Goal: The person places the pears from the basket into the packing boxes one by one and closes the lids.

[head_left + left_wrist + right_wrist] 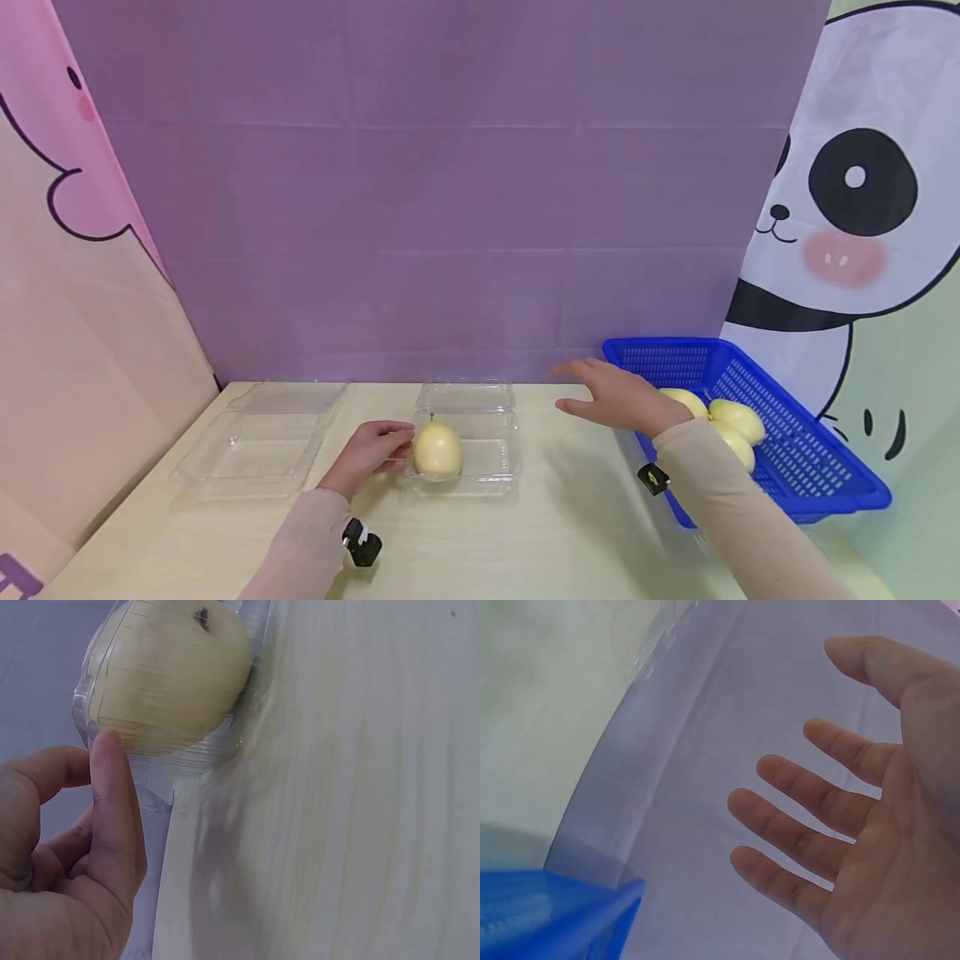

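Note:
A pale yellow pear (438, 450) with a short dark stem sits in the left part of a clear plastic clamshell container (491, 454), whose lid (465, 397) lies folded back. My left hand (375, 454) pinches the container's left rim between thumb and fingers, right beside the pear. In the left wrist view, the fingertips (109, 742) are at the rim, and the pear (172, 671) shows through the clear wall. My right hand (615, 396) is in the air with fingers spread and nothing in it, near the left edge of the blue basket (810, 433).
Several pears (738, 419) lie in the blue basket at the right, partly hidden by my right forearm. A second clear container (258, 446) stands open on the left of the pale table (450, 550). A purple cloth (450, 208) hangs behind the table.

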The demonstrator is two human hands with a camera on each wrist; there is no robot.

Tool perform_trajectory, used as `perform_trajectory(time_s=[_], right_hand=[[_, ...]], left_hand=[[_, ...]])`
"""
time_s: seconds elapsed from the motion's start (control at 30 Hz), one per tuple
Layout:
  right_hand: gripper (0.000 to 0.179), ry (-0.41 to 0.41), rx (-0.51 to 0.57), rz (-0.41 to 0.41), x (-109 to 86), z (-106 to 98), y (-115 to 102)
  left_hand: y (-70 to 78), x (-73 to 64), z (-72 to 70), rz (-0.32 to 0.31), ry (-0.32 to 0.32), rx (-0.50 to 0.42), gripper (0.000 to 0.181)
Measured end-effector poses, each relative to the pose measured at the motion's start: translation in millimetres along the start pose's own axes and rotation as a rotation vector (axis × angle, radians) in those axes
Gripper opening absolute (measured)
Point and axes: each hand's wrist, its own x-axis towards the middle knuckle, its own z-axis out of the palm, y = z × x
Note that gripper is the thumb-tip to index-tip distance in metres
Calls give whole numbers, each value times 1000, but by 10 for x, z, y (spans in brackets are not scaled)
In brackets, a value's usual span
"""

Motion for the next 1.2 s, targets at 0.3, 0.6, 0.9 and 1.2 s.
perform_trajectory(time_s=[0.3, 0.6, 0.9, 1.2], right_hand=[[60, -10, -11, 67, -132, -161, 183], [60, -22, -40, 88, -271, -281, 375], [56, -26, -36, 80, -384, -362, 583], [48, -36, -35, 75, -485, -391, 821]], left_hand=[[6, -4, 9, -4, 7, -4, 32], [4, -3, 11, 2, 8, -2, 32], [-9, 6, 2, -4, 8, 12, 33], [-10, 14, 10, 3, 5, 3, 32]])
